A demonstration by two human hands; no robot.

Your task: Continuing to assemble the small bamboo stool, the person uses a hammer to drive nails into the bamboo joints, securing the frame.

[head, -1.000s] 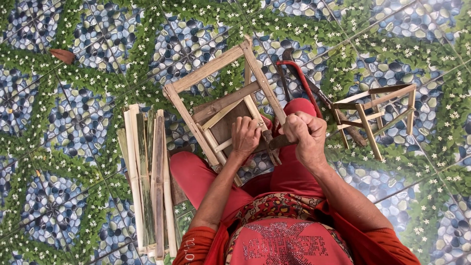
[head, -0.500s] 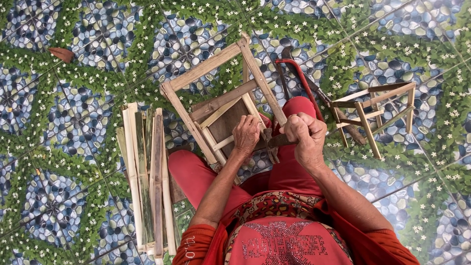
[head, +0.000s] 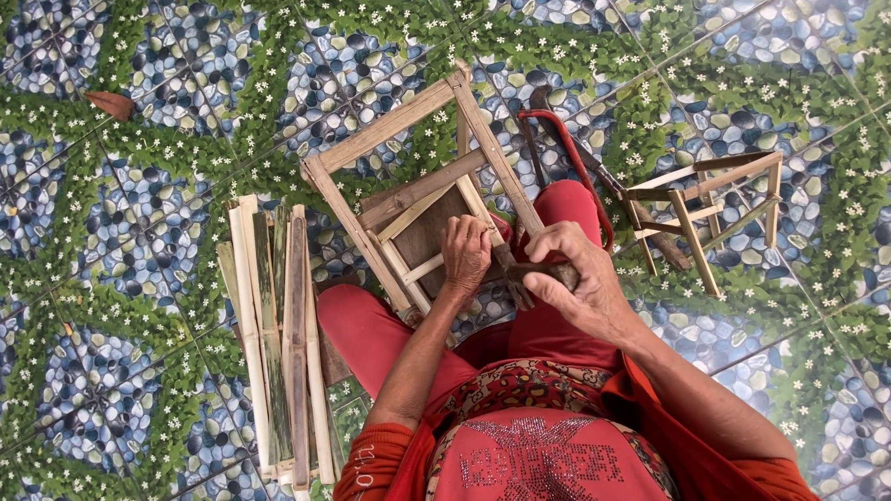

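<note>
A bamboo frame (head: 408,130) of pale slats rests tilted across my lap, over my red trousers. My left hand (head: 464,255) presses on a slat near the frame's lower right corner. Beside it, my right hand (head: 575,283) is closed around a dark-handled tool (head: 520,274). The tool's tip points left, toward my left hand and the frame's corner. I cannot tell what kind of blade or head the tool has.
A bundle of cut bamboo strips (head: 274,343) lies on the patterned tile floor to my left. A small bamboo stool frame (head: 705,209) stands to the right. A red-framed saw (head: 571,153) lies beyond my knee. A brown scrap (head: 111,104) is at the far left.
My right hand has dropped slightly and turned, so the dark tool now shows pointing at the frame's corner. My left hand stays on the slat.
</note>
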